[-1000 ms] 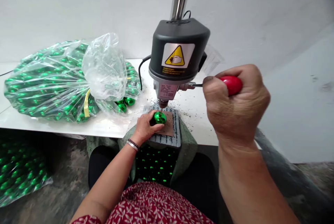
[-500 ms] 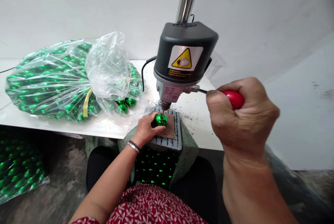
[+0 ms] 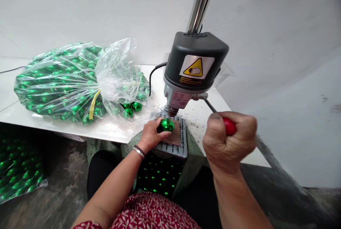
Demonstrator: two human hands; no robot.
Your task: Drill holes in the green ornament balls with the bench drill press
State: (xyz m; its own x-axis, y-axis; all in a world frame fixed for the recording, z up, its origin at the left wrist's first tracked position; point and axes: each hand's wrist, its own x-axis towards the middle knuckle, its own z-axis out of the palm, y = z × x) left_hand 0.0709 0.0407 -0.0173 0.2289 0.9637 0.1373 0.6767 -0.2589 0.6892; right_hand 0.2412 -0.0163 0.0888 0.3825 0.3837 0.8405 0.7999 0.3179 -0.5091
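Note:
Between the thumb and fingers of my left hand [image 3: 152,134] is a shiny green ball [image 3: 167,124], held on a brown board [image 3: 174,137] that lies on the slotted metal base [image 3: 183,143]. Right above the ball is the chuck [image 3: 173,112] of a drill press [image 3: 198,58]; its thin bit meets the top of the ball, though the exact contact is too small to tell. My right hand [image 3: 230,140] is wrapped round the red knob [image 3: 229,126] of the press lever, to the right of the machine.
A clear bag of green balls [image 3: 61,83] lies on the white table [image 3: 114,129] at the left, with several balls near its mouth. Another bag [image 3: 21,168] is on the floor at the lower left. More green balls [image 3: 160,175] sit below the base. Dark chips surround the base.
My right hand has lowered the red knob and lever. The ball remains in my left hand under the drill. The whole view has shifted slightly.

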